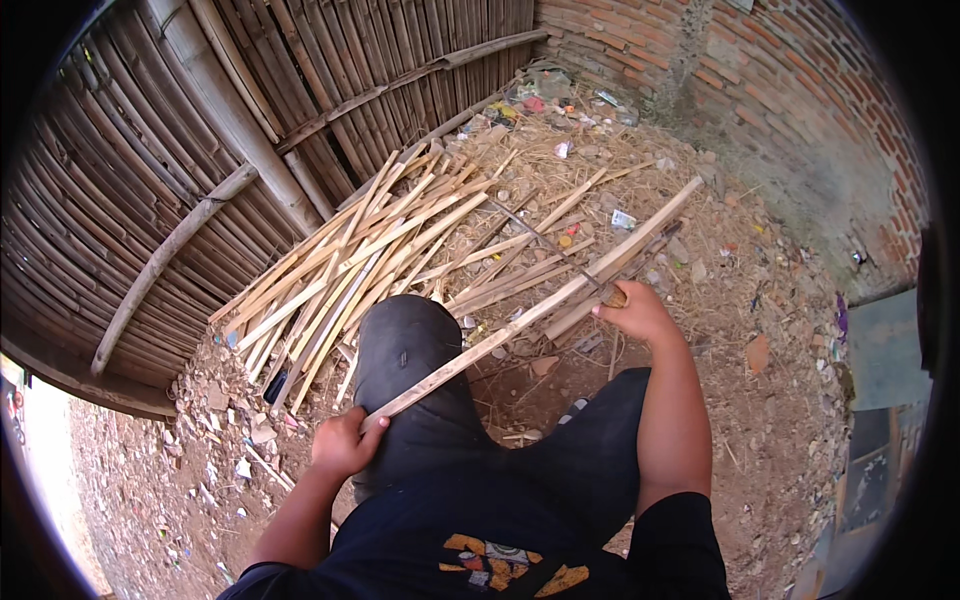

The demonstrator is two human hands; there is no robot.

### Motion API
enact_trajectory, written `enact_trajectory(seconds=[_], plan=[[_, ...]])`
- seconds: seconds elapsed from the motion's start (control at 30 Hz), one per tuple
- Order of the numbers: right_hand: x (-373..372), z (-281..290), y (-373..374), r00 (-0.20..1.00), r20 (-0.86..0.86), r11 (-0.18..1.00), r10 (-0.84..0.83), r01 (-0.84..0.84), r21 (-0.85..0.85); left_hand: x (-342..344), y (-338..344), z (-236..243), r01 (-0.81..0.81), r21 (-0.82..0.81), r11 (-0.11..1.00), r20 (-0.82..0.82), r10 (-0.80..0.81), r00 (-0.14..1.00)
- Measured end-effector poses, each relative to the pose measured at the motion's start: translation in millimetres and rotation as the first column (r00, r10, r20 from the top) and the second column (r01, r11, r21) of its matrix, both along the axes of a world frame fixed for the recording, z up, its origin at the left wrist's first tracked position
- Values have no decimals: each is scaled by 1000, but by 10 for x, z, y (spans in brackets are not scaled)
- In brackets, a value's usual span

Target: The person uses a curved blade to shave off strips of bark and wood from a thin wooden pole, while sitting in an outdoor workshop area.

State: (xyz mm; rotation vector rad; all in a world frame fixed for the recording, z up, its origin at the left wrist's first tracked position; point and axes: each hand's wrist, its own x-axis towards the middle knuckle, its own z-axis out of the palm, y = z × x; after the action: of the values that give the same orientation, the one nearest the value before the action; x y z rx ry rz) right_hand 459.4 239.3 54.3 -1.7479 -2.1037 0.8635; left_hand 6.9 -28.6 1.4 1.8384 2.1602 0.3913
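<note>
Holding a long bamboo strip [530,310] across my knee, my left grip [345,443] clenched on its near end, right grip [635,312] clenched round a knife handle [614,297] against it

Pale tan slat [540,310] over black trousers [420,370]; a heap of cream and yellow-brown strips [350,265] beyond. Grey-brown bamboo fence [150,150] at left, red brick wall [800,90] at right, reddish-brown earth [760,420]. Black shirt [480,540] bears an orange-yellow print.

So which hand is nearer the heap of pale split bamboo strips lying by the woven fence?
Left. The left hand grips the long strip's near end just below the heap; the right hand, holding a blade handle, sits farther off to its right.
</note>
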Motion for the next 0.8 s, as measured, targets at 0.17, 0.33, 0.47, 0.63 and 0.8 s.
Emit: enact_trajectory(seconds=[0.17, 0.33, 0.47, 0.63, 0.8], plan=[[-83, 3, -61, 987, 91, 985, 132, -141, 102, -6, 11, 6, 5, 1, 1000, 28, -5, 1000], [-335, 212, -175, 952, 172, 966, 252, -257, 9, -20, -8, 22, 1, -1, 1000, 22, -1, 1000], [-181, 106, -88, 981, 27, 980, 194, -192, -51, -2, 10, 32, 2, 3, 1000, 20, -2, 1000], [-28, -22, -34, 999, -11, 999, 38, -37, 21, 15, 13, 59, -1, -15, 1000, 25, 1, 1000], [-51, -12, -44, 995, 39, 992, 95, -98, 79, 19, 12, 63, -4, -25, 1000, 32, 5, 999]])
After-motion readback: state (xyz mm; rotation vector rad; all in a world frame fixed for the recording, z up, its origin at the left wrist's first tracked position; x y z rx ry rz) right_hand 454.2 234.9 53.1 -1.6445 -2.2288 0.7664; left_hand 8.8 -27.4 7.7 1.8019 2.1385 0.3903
